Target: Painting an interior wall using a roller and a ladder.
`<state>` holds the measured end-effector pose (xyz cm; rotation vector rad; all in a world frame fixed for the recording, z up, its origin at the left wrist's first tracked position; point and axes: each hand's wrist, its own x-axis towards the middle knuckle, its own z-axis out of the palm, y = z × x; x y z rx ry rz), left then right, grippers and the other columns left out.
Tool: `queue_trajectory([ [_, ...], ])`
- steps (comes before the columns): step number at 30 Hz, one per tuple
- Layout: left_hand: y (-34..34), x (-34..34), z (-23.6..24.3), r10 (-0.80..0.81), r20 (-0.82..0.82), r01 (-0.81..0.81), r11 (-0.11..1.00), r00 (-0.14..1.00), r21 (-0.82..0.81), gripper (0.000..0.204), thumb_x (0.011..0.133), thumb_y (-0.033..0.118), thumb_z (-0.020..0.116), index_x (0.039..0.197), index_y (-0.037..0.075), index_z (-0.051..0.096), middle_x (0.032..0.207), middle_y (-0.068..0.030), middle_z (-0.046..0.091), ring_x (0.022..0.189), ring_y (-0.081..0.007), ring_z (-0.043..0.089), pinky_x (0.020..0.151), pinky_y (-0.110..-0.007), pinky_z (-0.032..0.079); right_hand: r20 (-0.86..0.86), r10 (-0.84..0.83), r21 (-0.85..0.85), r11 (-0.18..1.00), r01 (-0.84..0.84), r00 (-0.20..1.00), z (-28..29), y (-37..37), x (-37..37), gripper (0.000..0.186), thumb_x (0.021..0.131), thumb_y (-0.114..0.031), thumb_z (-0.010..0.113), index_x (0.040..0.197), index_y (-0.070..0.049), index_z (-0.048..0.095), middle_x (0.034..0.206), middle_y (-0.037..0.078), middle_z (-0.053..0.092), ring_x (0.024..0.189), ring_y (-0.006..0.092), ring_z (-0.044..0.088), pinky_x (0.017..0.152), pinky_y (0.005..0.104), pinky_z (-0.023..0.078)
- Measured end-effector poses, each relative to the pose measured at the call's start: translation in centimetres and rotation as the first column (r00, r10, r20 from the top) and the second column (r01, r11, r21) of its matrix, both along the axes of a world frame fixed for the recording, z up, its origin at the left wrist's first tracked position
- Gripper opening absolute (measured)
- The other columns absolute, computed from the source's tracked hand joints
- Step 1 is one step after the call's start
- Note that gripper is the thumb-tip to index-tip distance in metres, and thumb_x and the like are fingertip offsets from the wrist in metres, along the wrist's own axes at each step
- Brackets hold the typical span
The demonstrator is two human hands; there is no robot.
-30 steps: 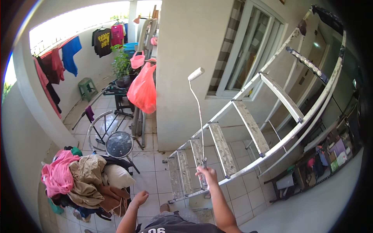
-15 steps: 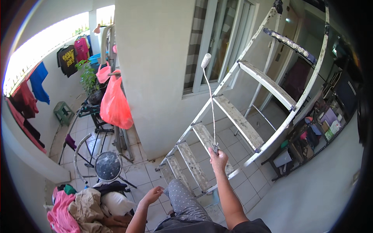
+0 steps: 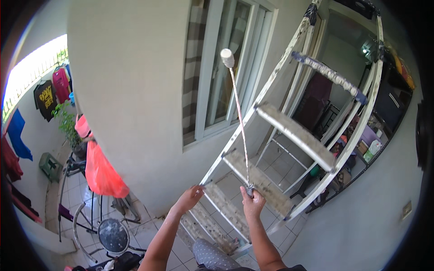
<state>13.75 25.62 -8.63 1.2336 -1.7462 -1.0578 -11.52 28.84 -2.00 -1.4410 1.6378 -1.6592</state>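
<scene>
Paint roller (image 3: 239,115), head at 12 o'clock, handle in the right hand (image 3: 254,203), fist closed, 5 o'clock. Left hand (image 3: 186,199) half-curled beside the stepladder (image 3: 294,134) rail, 7 o'clock; hold cannot be told. Judged progress: roller ready, stepladder standing; rolling apparently left, earlier coverage untellable. Count: one roller, one stepladder, two hands, one green stool (image 3: 50,167) at 9.

I have open air between my left hand (image 3: 190,198) and the paint roller (image 3: 227,58), with the wall (image 3: 131,90) closing it off behind. Ahead of my right hand (image 3: 254,202), stepladder treads (image 3: 296,136) block me, with gaps between them.
</scene>
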Motion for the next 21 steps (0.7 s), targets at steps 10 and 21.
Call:
queue_trajectory([
  [10,-15.4,-8.8,20.4,0.057,0.14,0.011,0.897,0.988,-0.442,0.04,0.083,0.019,0.065,0.118,0.007,0.051,0.116,-0.0178,0.051,0.111,-0.0382,0.05,0.092,-0.044,0.044,-0.216,-0.055,-0.126,0.992,0.028,0.975,14.9,-6.3,-1.5,0.034,0.078,-0.023,0.079,0.065,0.0,0.057,0.056,0.005,0.054,0.048,0.0135,0.046,0.046,0.0307,0.036],
  [21,-18.9,-15.9,21.3,0.136,0.356,-0.041,0.964,0.925,-0.263,0.086,0.083,0.033,0.064,0.15,0.012,0.013,0.137,-0.0182,0.035,0.131,-0.0343,0.036,0.096,-0.054,0.034,-0.066,0.134,-0.24,0.96,-0.146,0.989,23.7,-13.3,4.1,0.022,0.082,-0.015,0.074,0.082,0.001,0.058,0.062,0.002,0.051,0.055,0.0128,0.046,0.052,0.0295,0.04],
])
